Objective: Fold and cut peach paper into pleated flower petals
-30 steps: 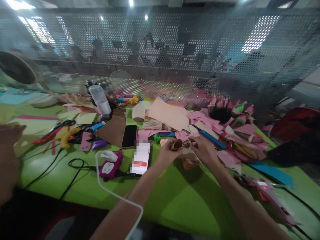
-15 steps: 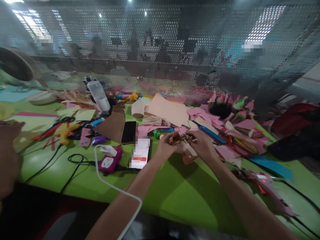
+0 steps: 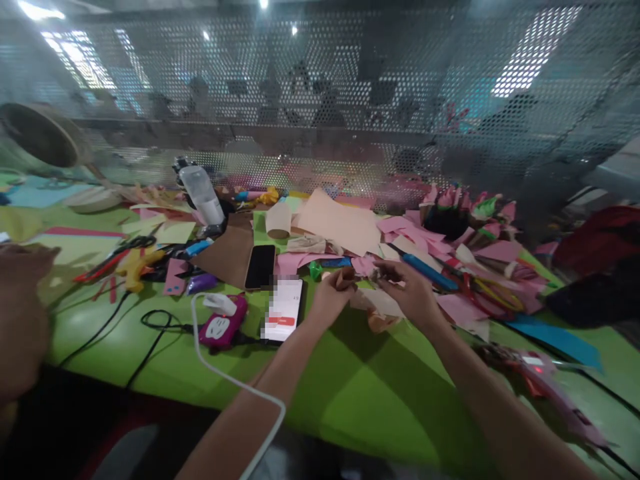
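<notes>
My left hand [image 3: 332,297] is closed on a small brown paper piece [image 3: 346,279] above the green table. To its right, my right hand [image 3: 406,288] pinches something small and pale whose shape I cannot make out. A gap separates the fingertips of the two hands. Between and just below them is a cream paper piece [image 3: 383,303] with a tan rolled part [image 3: 381,323] at its lower edge; whether a hand touches it is unclear. Left of my left hand lies a lit phone [image 3: 284,310], and a dark phone [image 3: 261,267] is behind that.
Pink paper scraps [image 3: 415,230], a blue-handled tool [image 3: 429,271] and scissors [image 3: 493,293] lie right. A pink glue gun [image 3: 560,393] rests at front right. At left are a magenta power block [image 3: 223,327], cables, a bottle [image 3: 203,197] and another person's hand [image 3: 23,300].
My hands have moved apart, with the right one shifted slightly right. The cream paper between them shows more widely. The whole view has shifted a little.
</notes>
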`<state>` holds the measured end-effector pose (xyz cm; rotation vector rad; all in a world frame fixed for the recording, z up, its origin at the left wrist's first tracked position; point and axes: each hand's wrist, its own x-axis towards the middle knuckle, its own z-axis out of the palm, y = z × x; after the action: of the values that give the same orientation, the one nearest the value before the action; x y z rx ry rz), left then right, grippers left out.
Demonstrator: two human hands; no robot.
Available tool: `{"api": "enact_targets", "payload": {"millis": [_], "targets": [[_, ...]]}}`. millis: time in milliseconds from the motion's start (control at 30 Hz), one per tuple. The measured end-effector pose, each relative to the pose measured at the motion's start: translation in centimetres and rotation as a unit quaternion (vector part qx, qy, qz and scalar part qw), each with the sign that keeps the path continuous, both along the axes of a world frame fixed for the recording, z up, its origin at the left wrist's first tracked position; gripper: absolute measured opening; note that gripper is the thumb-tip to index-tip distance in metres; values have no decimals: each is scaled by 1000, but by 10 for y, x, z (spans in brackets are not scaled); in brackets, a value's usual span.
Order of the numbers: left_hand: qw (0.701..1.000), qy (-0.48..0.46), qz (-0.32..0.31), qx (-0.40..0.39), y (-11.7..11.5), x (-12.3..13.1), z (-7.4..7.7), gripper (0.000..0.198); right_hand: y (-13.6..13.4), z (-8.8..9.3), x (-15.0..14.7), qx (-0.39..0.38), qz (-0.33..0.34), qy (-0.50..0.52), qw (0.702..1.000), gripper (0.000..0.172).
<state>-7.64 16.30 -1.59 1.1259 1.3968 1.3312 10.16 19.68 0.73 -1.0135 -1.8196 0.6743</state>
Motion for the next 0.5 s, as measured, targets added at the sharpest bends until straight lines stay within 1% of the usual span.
{"api": "enact_targets", "payload": {"millis": [67,133,167,233,267,333,400,433,500], "targets": [[999,52,3,1,-2,-2,1,46,3,-4,0,-33,6,39,999,34],[997,74,15,33,-4,-3,2,52,5,-8,-1,-56,9,66,996,37],[996,72,27,56,-4,-2,2,52,6,-9,-2,-62,9,74,995,38],[994,29,45,92,-3,0,3,47,4,-9,-4,-67,11,80,995,38],[995,-11,40,96,-3,2,3,44,3,-8,-5,-64,13,77,995,37],[991,-107,-6,82,-2,6,5,44,-1,-6,-7,-47,21,60,997,36],[980,-177,-55,66,-3,9,7,46,-6,-3,-9,-22,28,34,999,36],[977,-191,-66,60,-3,9,9,45,-8,-2,-10,-11,32,22,999,36],[980,-186,-58,49,-4,9,14,40,-11,-1,-11,-4,41,10,999,37]]}}
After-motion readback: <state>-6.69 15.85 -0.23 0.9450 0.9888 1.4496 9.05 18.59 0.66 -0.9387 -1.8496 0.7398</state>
